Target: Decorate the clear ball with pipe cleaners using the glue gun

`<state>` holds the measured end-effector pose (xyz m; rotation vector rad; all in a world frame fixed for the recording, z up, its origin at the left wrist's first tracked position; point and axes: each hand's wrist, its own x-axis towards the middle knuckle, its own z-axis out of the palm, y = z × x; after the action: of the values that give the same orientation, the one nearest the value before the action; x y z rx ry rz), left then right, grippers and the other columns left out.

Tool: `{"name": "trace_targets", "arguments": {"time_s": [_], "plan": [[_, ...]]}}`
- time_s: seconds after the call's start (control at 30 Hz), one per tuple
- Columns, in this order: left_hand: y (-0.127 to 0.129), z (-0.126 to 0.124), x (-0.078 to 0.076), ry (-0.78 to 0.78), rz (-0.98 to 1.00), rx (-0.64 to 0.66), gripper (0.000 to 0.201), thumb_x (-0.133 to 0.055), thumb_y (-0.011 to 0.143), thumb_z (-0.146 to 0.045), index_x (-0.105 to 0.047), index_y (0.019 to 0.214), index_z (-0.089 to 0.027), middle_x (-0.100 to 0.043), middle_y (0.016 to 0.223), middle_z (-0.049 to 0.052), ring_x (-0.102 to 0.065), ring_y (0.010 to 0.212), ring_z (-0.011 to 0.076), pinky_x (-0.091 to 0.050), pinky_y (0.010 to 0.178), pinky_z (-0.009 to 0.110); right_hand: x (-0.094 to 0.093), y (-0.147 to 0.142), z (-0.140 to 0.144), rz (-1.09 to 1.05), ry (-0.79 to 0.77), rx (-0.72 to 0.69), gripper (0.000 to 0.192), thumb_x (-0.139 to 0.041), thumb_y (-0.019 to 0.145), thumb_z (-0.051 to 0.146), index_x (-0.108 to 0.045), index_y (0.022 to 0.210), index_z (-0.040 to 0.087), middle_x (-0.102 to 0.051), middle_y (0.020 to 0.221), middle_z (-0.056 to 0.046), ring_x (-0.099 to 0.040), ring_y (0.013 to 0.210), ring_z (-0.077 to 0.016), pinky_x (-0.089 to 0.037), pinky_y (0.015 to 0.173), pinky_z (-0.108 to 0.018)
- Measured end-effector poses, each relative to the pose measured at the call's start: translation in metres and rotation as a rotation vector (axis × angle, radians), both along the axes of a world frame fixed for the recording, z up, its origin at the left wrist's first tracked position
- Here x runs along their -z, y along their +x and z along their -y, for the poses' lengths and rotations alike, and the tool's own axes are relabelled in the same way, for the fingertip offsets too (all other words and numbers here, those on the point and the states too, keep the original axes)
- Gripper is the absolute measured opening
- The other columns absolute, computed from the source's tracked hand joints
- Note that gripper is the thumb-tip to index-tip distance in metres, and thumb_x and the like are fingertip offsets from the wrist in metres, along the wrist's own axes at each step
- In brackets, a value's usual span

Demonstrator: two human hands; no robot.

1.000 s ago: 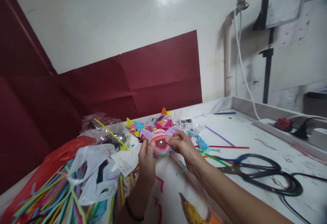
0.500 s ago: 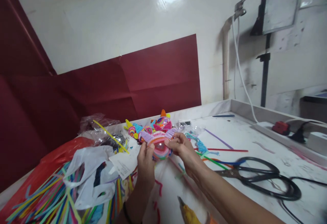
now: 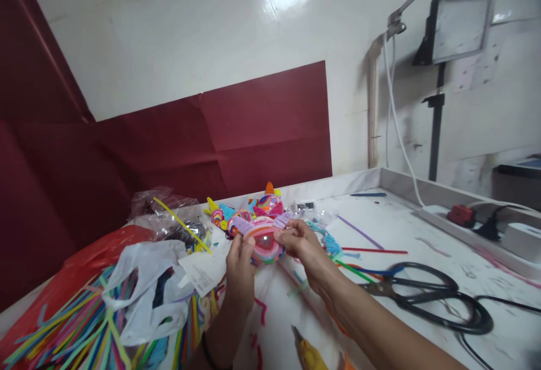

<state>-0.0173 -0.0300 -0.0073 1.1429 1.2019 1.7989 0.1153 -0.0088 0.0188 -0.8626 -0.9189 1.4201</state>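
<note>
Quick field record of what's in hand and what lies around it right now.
left hand: grips the left edge of the coiled disc
right hand: pinches the disc's right edge
disc: pink and multicoloured pipe-cleaner coil, held above the table
behind disc: more coiled pieces on the table
left of hands: white bag over loose pipe cleaners
right of hands: black scissors, lying flat
near edge: yellow tool, partly cut off

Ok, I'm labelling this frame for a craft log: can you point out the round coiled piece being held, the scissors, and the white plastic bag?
Coiled piece point(image 3: 264, 243), head view, on its pink centre between the hands.
Scissors point(image 3: 439, 302), head view, on the black handle loops.
White plastic bag point(image 3: 146, 271), head view, on its crumpled middle.
</note>
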Motion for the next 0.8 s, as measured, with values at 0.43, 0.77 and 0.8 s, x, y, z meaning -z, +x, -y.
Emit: {"name": "trace_targets", "arguments": {"time_s": [0.43, 0.77, 0.8], "plan": [[0.002, 0.004, -0.01, -0.024, -0.002, -0.039, 0.034, -0.063, 0.078, -0.043, -0.067, 0.103, -0.02, -0.072, 0.099, 0.011, -0.068, 0.089, 0.0273, -0.055, 0.071, 0.034, 0.001, -0.003, -0.001, 0.034, 0.108, -0.004, 0.05, -0.079, 0.053, 0.042, -0.053, 0.091, 0.022, -0.06, 0.064, 0.005, -0.057, 0.063, -0.0183, -0.043, 0.064, -0.031], [-0.004, 0.001, -0.006, -0.05, 0.137, -0.05, 0.036, -0.063, 0.08, -0.045, -0.064, 0.107, -0.021, -0.07, 0.108, 0.012, -0.069, 0.089, 0.0258, -0.056, 0.064, 0.033, -0.009, 0.012, -0.006, 0.124, 0.156, 0.031, 0.044, -0.079, 0.056, 0.049, -0.067, 0.087, 0.021, -0.069, 0.078, -0.003, -0.064, 0.075, -0.0231, -0.047, 0.074, -0.036], [-0.004, 0.001, -0.007, -0.027, 0.132, -0.078, 0.034, -0.063, 0.081, -0.044, -0.065, 0.105, -0.02, -0.071, 0.107, 0.013, -0.07, 0.088, 0.0265, -0.057, 0.064, 0.034, -0.012, 0.015, -0.006, 0.147, 0.191, 0.047, 0.041, -0.078, 0.057, 0.05, -0.068, 0.085, 0.021, -0.07, 0.081, -0.004, -0.064, 0.077, -0.0237, -0.047, 0.075, -0.037]]}}
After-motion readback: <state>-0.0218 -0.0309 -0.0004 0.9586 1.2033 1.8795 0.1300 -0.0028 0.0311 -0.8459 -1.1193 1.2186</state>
